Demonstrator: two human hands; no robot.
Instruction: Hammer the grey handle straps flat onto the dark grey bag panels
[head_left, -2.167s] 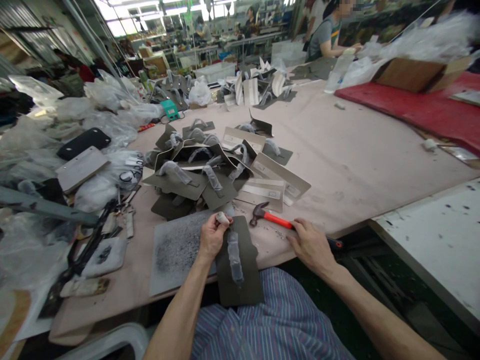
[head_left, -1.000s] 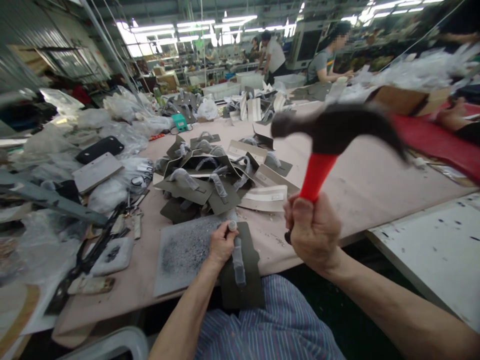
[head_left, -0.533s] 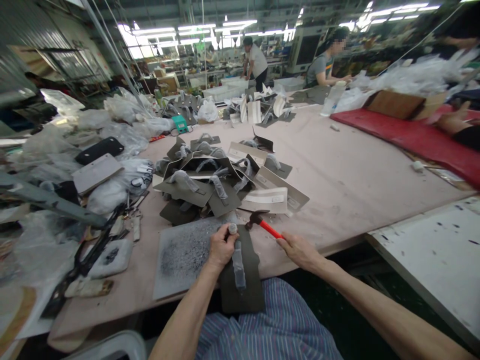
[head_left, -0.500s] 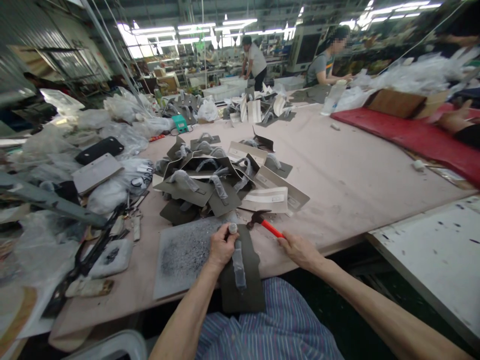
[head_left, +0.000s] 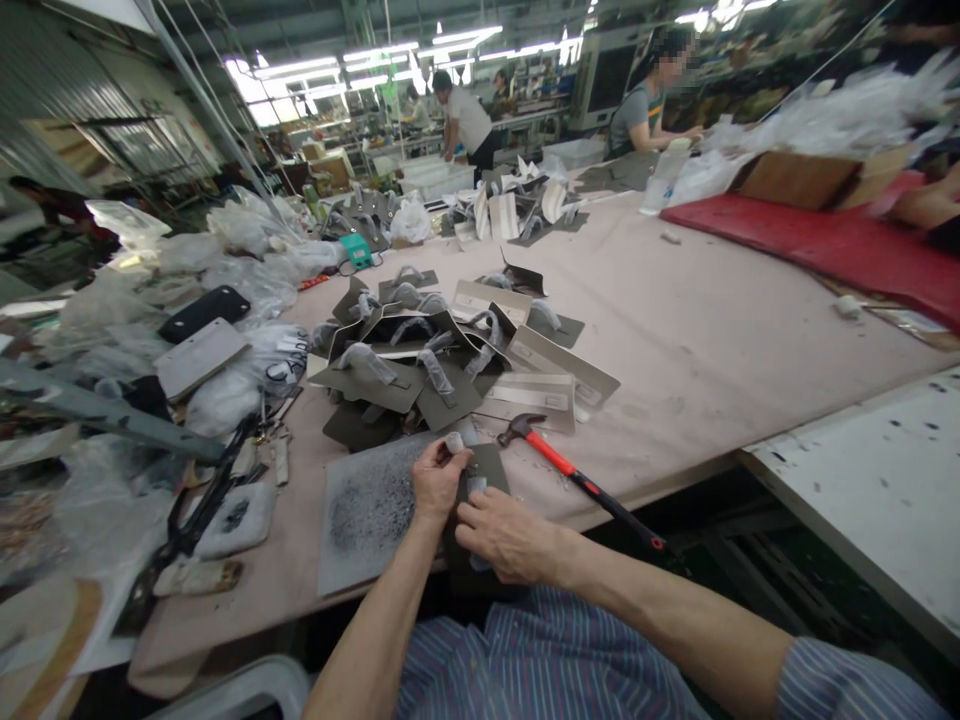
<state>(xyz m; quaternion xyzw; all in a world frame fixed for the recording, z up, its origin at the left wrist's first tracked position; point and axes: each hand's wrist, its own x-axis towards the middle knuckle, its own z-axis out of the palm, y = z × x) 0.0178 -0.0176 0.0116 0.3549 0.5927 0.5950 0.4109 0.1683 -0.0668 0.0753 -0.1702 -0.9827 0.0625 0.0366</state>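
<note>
My left hand (head_left: 437, 478) is closed around a short cylindrical tool with a pale round top (head_left: 454, 442), held upright at the far end of a dark grey panel (head_left: 489, 462); its lower end is hidden. A plastic-wrapped strap handle (head_left: 477, 484) runs along that panel. Bent over the handle, the fingers of my right hand (head_left: 504, 532) grip it and cover much of it. A claw hammer (head_left: 574, 472) with a red and black handle lies on the table to the right, touched by neither hand. Partly under the panel is a grey, black-speckled board (head_left: 367, 515).
Beyond my hands is a pile of grey panels with wrapped handles (head_left: 412, 360). Plastic bags (head_left: 225, 270) and loose tools crowd the left side. A red mat (head_left: 795, 240) and a cardboard box (head_left: 799, 180) lie at the right. Co-workers are in the background.
My right hand has let go of the hammer, which now lies on the table, and has moved left onto the strap handle. My left hand still holds the cylindrical tool.
</note>
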